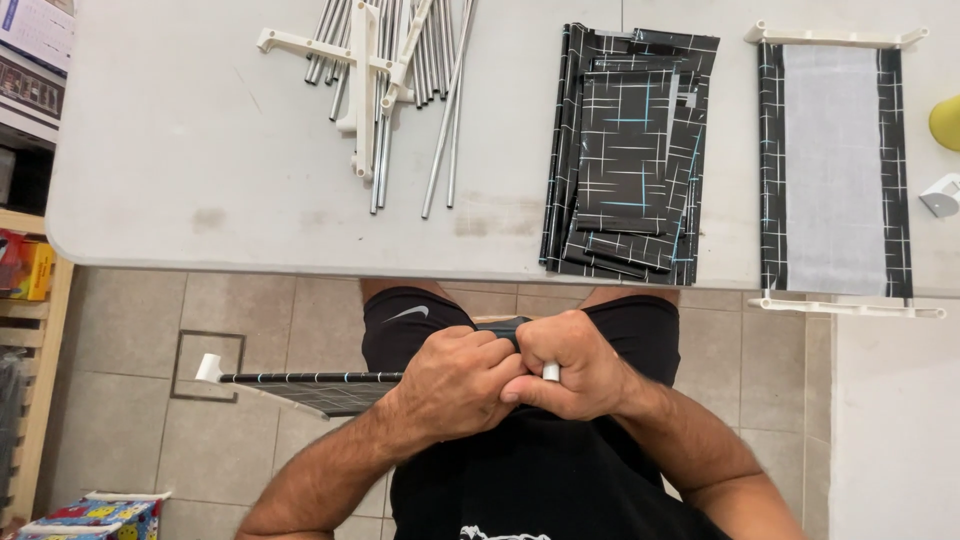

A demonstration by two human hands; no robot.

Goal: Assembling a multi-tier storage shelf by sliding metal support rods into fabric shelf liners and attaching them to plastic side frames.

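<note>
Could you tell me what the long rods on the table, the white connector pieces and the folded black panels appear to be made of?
The rods look like bare metal tubing: silvery with long bright glints. The white connectors seem to be moulded plastic, matte and uniform. The folded black panels appear to be a thin coated fabric or plastic sheet, slightly glossy, creased flat, printed with pale crossing lines.
</note>
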